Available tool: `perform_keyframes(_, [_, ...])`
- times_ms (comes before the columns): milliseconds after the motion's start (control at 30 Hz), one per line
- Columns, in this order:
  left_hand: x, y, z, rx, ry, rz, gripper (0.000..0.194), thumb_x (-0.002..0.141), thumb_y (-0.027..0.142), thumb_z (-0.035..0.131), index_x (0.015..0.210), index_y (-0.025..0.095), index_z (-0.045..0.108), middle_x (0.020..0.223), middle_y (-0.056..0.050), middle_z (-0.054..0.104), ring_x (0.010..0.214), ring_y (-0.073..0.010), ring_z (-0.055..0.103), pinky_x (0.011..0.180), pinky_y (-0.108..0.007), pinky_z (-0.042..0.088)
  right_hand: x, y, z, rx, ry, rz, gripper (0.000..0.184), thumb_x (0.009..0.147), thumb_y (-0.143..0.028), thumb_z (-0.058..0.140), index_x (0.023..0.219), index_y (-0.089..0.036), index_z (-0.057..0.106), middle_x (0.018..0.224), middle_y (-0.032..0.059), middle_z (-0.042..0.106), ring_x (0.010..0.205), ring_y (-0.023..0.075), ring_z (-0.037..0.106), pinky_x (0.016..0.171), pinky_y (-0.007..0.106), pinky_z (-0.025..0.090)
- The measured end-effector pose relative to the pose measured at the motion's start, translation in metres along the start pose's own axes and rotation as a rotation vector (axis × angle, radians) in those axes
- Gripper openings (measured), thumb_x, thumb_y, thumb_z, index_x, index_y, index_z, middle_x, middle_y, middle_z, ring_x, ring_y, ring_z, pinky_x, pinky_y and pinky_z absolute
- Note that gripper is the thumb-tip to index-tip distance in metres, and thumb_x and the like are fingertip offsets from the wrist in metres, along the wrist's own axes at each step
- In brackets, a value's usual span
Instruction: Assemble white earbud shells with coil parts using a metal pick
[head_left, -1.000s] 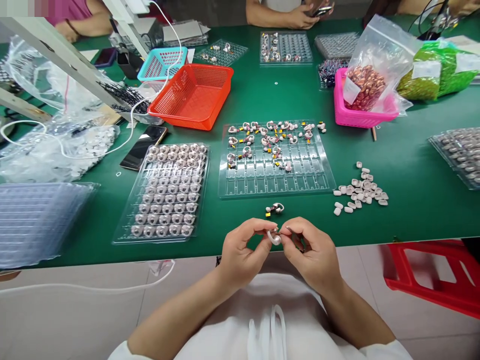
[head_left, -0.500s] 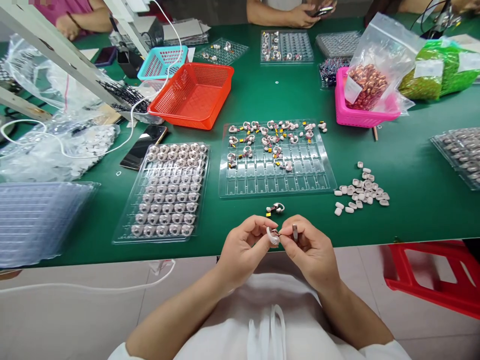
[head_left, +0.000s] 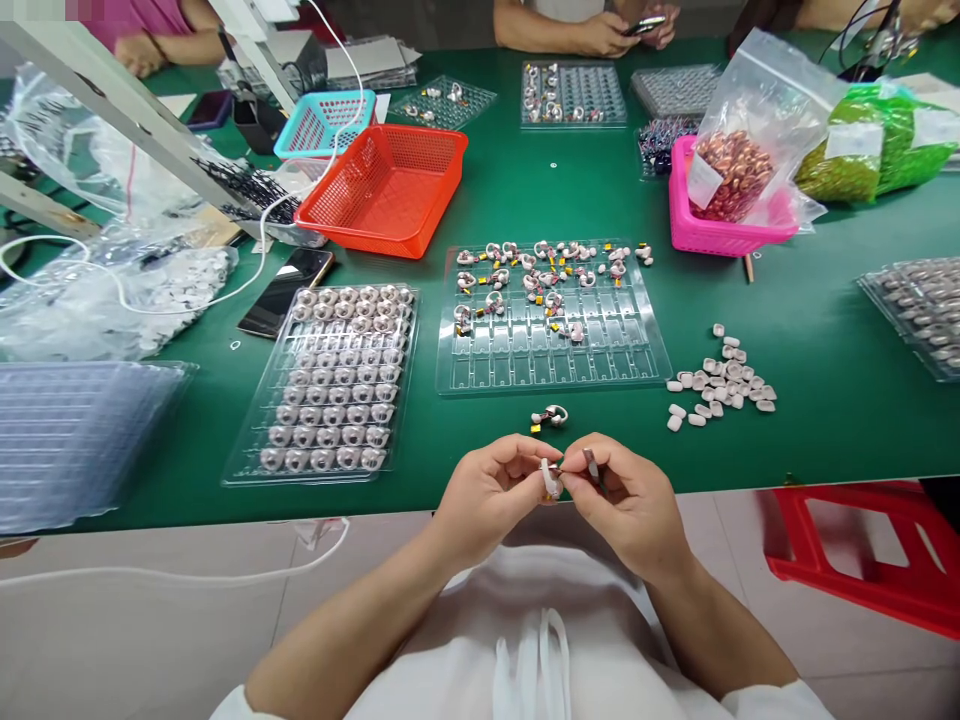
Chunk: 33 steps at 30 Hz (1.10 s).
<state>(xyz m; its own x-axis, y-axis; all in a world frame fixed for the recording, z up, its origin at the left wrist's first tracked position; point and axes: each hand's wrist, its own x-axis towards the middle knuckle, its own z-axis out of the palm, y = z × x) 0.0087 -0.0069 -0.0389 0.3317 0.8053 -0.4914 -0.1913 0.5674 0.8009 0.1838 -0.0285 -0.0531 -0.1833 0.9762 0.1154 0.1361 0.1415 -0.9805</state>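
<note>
My left hand (head_left: 487,492) and my right hand (head_left: 626,500) meet at the near edge of the green table (head_left: 825,330). Both pinch a small white ring-shaped part (head_left: 550,477) between their fingertips. A small dark piece (head_left: 591,463) shows between my right fingers. One finished ring with wire and a yellow tag (head_left: 550,416) lies on the table just beyond my hands. Further back sits a clear tray (head_left: 555,350) with several wired rings in its far rows. A loose pile of white rings (head_left: 720,385) lies to the right.
A clear tray full of grey rings (head_left: 330,380) sits at left, a phone (head_left: 285,292) behind it. Orange (head_left: 386,190), teal (head_left: 324,125) and pink (head_left: 727,215) baskets, bagged parts and more trays stand further back. Other people's hands (head_left: 600,30) rest at the far edge. A red stool (head_left: 862,550) stands right.
The white ring has turned between my fingertips, now seen more edge-on. My hands stay in the same place.
</note>
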Motion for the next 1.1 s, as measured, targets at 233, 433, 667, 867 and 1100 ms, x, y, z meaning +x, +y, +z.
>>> perform_keyframes(233, [0.006,0.006,-0.010,-0.094,-0.143,-0.171,0.025,0.075,0.026,0.078,0.091,0.012,0.065,0.071,-0.004,0.070,0.059,-0.0113,0.065,0.059,-0.022,0.057,0.006,-0.005,-0.006,-0.152,-0.111,-0.186,0.030,0.088,-0.001,0.057,0.108,-0.022,0.064,0.094,0.0025,0.063,0.077,0.0088,0.059,0.058,0.019,0.043])
perform_keyframes(433, [0.008,0.008,-0.012,-0.121,-0.175,-0.248,0.026,0.072,0.027,0.081,0.087,0.013,0.064,0.070,-0.004,0.069,0.057,-0.0105,0.063,0.057,-0.022,0.058,0.012,-0.013,-0.014,-0.203,-0.203,-0.215,0.032,0.087,0.000,0.056,0.111,-0.020,0.063,0.094,0.0034,0.066,0.082,0.0101,0.061,0.067,0.021,0.049])
perform_keyframes(667, [0.008,0.008,-0.011,-0.102,-0.133,-0.185,0.026,0.074,0.028,0.080,0.092,0.013,0.069,0.070,-0.003,0.069,0.058,-0.0107,0.065,0.058,-0.021,0.058,0.011,-0.013,-0.005,-0.143,-0.101,-0.120,0.022,0.091,-0.004,0.056,0.103,-0.019,0.065,0.088,0.0025,0.065,0.071,0.0077,0.060,0.056,0.018,0.044])
perform_keyframes(867, [0.009,0.007,-0.012,-0.157,-0.142,-0.265,0.029,0.071,0.028,0.082,0.090,0.012,0.067,0.067,-0.004,0.067,0.057,-0.0104,0.063,0.055,-0.020,0.057,0.009,-0.012,-0.005,-0.125,-0.135,-0.059,0.021,0.091,-0.006,0.058,0.104,-0.021,0.066,0.086,0.0002,0.065,0.068,0.0067,0.056,0.056,0.018,0.041])
perform_keyframes(1100, [0.010,0.005,-0.010,-0.131,-0.127,-0.222,0.038,0.068,0.033,0.085,0.095,0.011,0.069,0.074,-0.005,0.069,0.062,-0.0110,0.065,0.061,-0.022,0.059,0.008,-0.010,-0.005,-0.140,-0.097,0.026,0.016,0.088,-0.008,0.059,0.096,-0.020,0.067,0.084,-0.0012,0.063,0.060,0.0056,0.051,0.050,0.017,0.038])
